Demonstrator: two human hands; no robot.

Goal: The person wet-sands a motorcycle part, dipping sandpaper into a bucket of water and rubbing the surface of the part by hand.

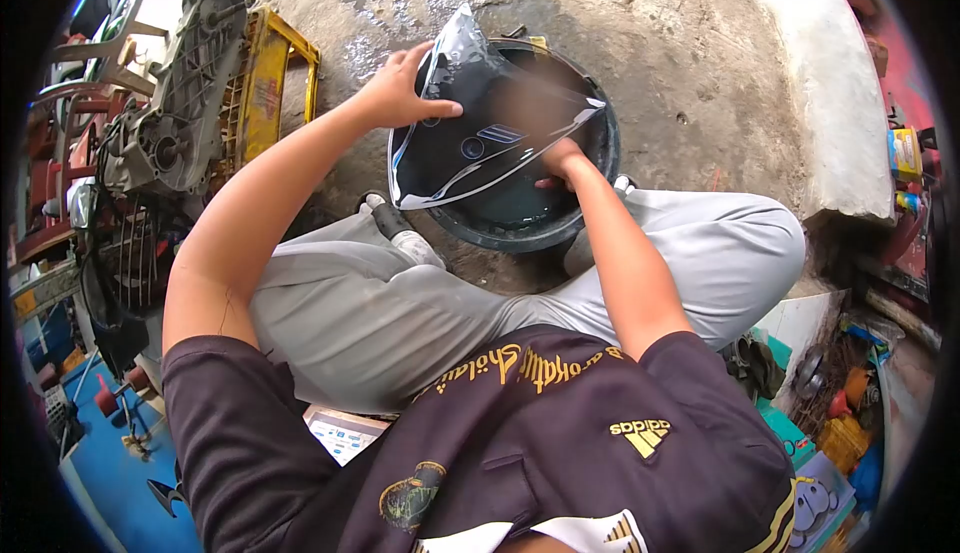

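A glossy dark triangular panel [460, 138] with clear, shiny edges, like a vehicle lamp lens, is tilted over a black round basin [500, 238]. My left hand [405, 93] is closed on the panel's left edge, with the thumb across its front. At the lower right edge, my right hand [562, 163] grips the panel with curled fingers, some of them hidden. A brownish smear covers the panel's upper right, and I cannot make out what it is. Dark water shows in the basin below the panel.
On the left stand a grey metal engine casing [185, 83] and a yellow crate [268, 88]. A concrete block [840, 143] rises on the right. The concrete floor [670, 63] has wet patches. Assorted parts [845, 403] lie at the lower right. My bent legs flank the basin.
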